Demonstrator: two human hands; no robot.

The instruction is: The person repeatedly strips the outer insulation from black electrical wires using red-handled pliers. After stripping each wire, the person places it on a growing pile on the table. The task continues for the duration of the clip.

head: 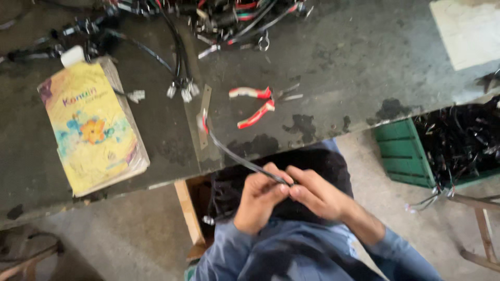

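Pinching a thin black cable (237, 156) between thumb and fingertips, my left hand (259, 200) and right hand (319, 193) meet fingertip to fingertip over my lap; both are closed on it. The cable runs up and away from my left hand to the dark workbench (344, 73), ending beside a metal strip (204, 117). I judge a hard tug could drag that far end off the edge. Red-handled pliers (259, 105) lie beyond my right hand, a yellow book (94, 127) far off my left. Blur hides what my fingertips do at the cable's near end; the wire tangle (224, 18) ahead is cut off.
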